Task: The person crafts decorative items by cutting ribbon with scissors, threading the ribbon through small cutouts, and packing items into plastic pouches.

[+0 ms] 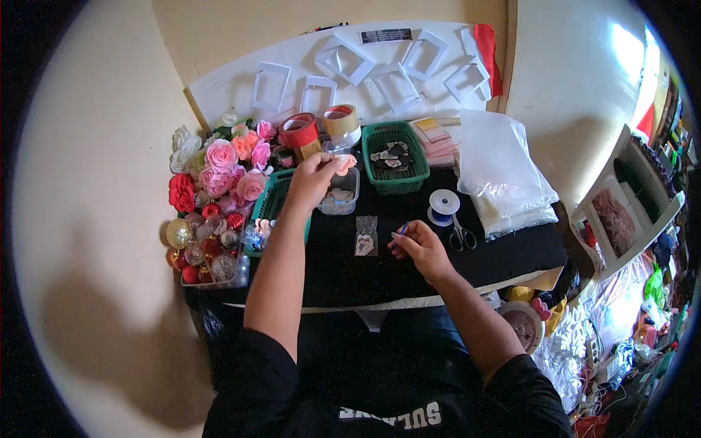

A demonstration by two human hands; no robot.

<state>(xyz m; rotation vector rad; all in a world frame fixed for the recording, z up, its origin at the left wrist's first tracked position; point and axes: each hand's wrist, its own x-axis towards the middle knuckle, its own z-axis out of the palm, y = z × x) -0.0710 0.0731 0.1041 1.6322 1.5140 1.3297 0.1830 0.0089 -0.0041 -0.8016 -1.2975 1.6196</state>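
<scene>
My left hand point(314, 179) pinches a small peach-coloured cutout point(346, 165) above a clear plastic tub point(355, 197) of pale flat pieces. Closed around a short, thin blue strip point(404, 228), my right hand point(422, 250) is over the black cloth point(336, 281). Between the hands lies a small clear packet point(366, 236) with pale cutouts inside. Near the right hand are a white spool point(444, 207) wound with blue and a pair of scissors point(462, 235) with dark handles. The strip's exact kind is too small to make out.
Green baskets point(396, 186) hold cutouts. Tape rolls point(299, 130), clear plastic bags point(504, 175) and white frames point(345, 60) stand behind. Artificial flowers point(221, 155) and a box of baubles point(212, 252) fill the left. Cluttered items lie beyond the table's right edge.
</scene>
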